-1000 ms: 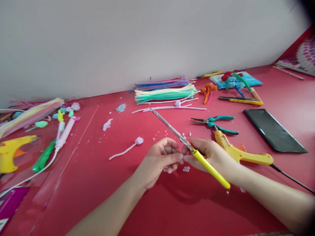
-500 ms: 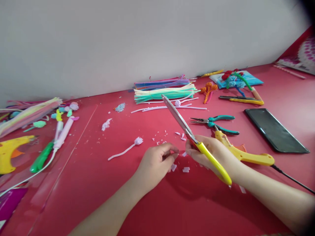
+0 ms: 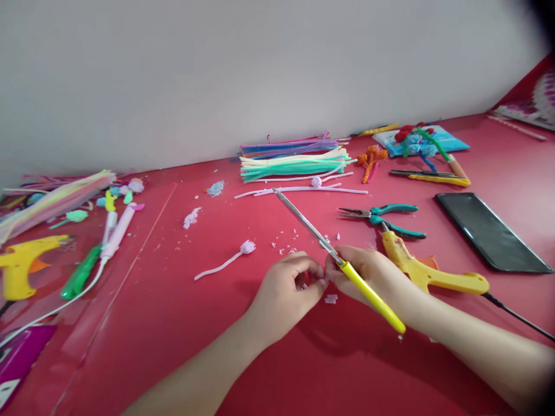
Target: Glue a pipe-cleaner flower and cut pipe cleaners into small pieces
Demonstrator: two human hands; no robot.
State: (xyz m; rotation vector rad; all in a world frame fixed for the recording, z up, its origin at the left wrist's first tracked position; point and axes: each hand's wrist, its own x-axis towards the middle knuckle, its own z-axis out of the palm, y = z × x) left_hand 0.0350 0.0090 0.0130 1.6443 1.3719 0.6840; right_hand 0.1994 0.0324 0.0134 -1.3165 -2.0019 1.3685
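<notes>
Yellow-handled scissors (image 3: 368, 293) rest across my right hand (image 3: 381, 276), their blades pointing up and to the left, looking closed. My left hand (image 3: 281, 300) is pinched, with its thumb and forefinger up against the fingertips of my right hand. Whatever lies between those fingertips is too small and hidden to name. Short cut lilac pieces (image 3: 330, 299) lie on the table just below the fingers, and tiny lilac scraps (image 3: 282, 251) are scattered beyond them. Left of my hands lies a lilac pipe-cleaner flower (image 3: 247, 247) on a thin stem.
Pliers (image 3: 381, 218), a yellow glue gun (image 3: 427, 271) and a phone (image 3: 492, 231) lie to the right. Pipe-cleaner bundles (image 3: 297, 164) line the wall. At left are another glue gun (image 3: 19, 266), a corded pink tool (image 3: 118, 234) and more pipe cleaners (image 3: 65, 199). Orange flowers (image 3: 371, 159) lie behind.
My hands have come together, the left moving right until the fingertips meet. The scissors have swung slightly, their tip now lower and further left. The view has shifted a little.
</notes>
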